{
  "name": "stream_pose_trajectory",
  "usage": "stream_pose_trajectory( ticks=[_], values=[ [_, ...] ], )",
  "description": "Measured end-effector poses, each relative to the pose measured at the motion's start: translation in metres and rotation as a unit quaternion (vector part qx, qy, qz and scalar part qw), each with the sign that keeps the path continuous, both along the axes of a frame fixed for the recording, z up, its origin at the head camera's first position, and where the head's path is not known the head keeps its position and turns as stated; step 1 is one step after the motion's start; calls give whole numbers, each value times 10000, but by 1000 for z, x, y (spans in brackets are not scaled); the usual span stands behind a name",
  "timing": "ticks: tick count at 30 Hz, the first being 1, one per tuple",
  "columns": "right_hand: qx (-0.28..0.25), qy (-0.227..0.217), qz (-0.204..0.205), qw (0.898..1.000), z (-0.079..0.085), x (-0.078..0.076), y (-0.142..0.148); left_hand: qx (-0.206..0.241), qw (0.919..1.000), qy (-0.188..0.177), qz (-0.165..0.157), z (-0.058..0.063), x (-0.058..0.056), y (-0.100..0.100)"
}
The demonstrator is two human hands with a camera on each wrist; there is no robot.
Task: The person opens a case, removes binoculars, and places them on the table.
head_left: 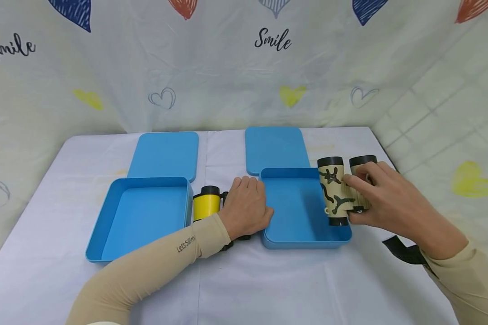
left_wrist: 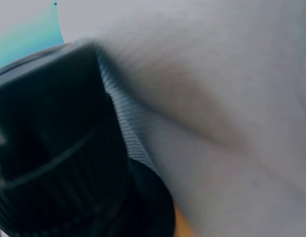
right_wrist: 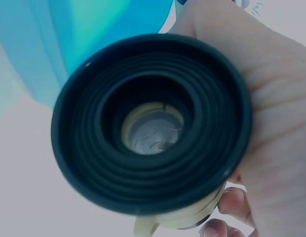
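My right hand (head_left: pixel 384 198) grips the right barrel of camouflage-patterned binoculars (head_left: pixel 334 189), tan with dark markings and black ends. They are upright over the right side of the right blue box (head_left: pixel 297 203), and a black eyecup (right_wrist: pixel 153 192) fills much of the right wrist view. My left hand (head_left: pixel 246 205) is curled over the right barrel of yellow and black binoculars (head_left: pixel 207 205), between the two boxes, hiding most of that barrel. Its knuckles are right at the right box's left wall. Up close in the left wrist view are the black ends (left_wrist: pixel 54 148) of these binoculars.
A second open blue box (head_left: pixel 146 216) stands on the left. Behind the boxes lie two flat blue lids, a left lid (head_left: pixel 166 153) and a right lid (head_left: pixel 274 146). A white cloth (head_left: pixel 268 289) covers the table, and a printed curtain (head_left: pixel 227 58) hangs behind.
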State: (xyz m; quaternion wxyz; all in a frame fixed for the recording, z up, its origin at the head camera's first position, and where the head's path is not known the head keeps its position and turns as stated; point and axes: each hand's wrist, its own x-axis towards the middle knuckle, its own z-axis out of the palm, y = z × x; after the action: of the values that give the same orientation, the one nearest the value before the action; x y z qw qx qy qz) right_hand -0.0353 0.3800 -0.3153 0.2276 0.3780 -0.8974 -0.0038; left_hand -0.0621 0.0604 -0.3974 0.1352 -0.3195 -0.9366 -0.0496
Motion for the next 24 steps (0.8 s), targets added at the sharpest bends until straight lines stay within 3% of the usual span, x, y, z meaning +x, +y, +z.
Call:
stream_pose_trajectory(
  ticks=[24],
  values=[
    [263,83,-332,9991,9,3,25,-15,10000,-75,-5,2,0,-1]
  ],
)
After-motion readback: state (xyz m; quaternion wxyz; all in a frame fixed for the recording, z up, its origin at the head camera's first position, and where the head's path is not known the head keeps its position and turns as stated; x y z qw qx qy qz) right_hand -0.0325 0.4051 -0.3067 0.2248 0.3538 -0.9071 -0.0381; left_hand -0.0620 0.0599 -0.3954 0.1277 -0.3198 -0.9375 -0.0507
